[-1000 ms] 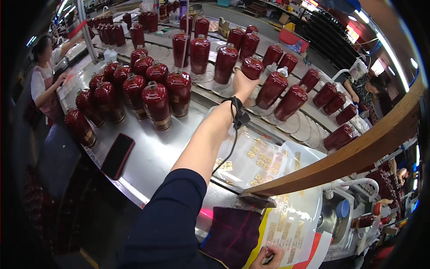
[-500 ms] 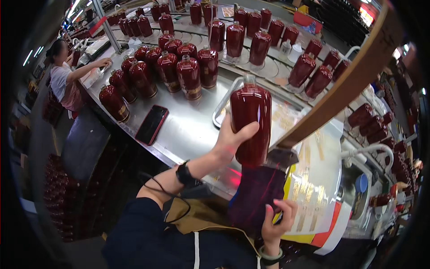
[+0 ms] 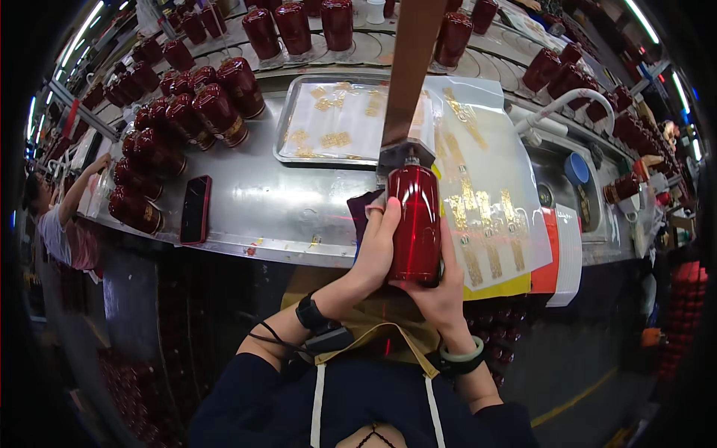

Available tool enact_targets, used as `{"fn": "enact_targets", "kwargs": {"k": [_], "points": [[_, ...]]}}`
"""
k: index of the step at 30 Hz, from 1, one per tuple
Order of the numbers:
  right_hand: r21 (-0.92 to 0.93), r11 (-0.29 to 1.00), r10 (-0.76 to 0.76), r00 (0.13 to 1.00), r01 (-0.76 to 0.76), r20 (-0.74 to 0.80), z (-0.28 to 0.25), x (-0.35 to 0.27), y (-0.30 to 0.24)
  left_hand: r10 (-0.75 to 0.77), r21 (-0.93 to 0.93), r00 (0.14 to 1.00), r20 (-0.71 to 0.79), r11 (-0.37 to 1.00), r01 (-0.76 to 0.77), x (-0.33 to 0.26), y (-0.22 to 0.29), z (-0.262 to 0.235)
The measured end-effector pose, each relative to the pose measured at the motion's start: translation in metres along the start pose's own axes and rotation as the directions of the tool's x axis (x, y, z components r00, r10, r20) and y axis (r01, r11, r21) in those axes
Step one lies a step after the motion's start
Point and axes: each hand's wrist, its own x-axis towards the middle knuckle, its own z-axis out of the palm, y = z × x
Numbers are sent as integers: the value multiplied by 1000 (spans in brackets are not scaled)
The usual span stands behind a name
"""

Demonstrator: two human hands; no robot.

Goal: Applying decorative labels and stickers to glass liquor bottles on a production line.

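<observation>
A glossy dark red glass bottle [image 3: 415, 224] is held close in front of me, its short clear neck pointing away. My left hand [image 3: 376, 246] wraps its left side, the thumb laid along the glass. My right hand [image 3: 439, 293] cups its lower end and right side. The bottle's neck reaches a dark bracket [image 3: 409, 152] at the foot of a slanting brown post [image 3: 407, 67]; whether they touch I cannot tell. A thin red light line runs down the bottle. Dark purple cloth [image 3: 361, 213] shows beside my left hand. Right of the bottle lies a translucent sheet [image 3: 526, 175] with gold decals [image 3: 485, 216].
A metal tray [image 3: 299, 160] with gold decals on white paper lies beyond my left hand. Several red bottles [image 3: 213, 112] and a phone [image 3: 196, 209] stand or lie leftward. A sink [image 3: 556, 160] with a white tap [image 3: 575, 97] and blue bowl [image 3: 576, 169] is right. Another person [image 3: 63, 231] works far left.
My right hand has risen from the cloth and now grips the bottle too. The bottle has come down in front of the bracket, over the cloth. The view has turned rightward.
</observation>
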Motion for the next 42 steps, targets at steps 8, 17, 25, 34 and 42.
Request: {"fn": "enact_targets", "kwargs": {"k": [8,17,25,34,42], "points": [[30,999,15,1000,-15,-4,0,4,3,168,38,986,11,985,-168,-6,9,11],[-273,959,-98,994,82,-43,9,8,16,566,688,806,174,516,-510,-24,1,17],[-311,947,-58,996,77,70,-7,23,12,569,618,789,231,541,-571,-7,4,5],[-440,887,-113,990,140,87,-12,17,-7,560,662,801,211,522,-539,-5,10,8],[-367,930,22,999,-4,44,-6,14,20,540,676,814,214,520,-522,-4,16,7]]}}
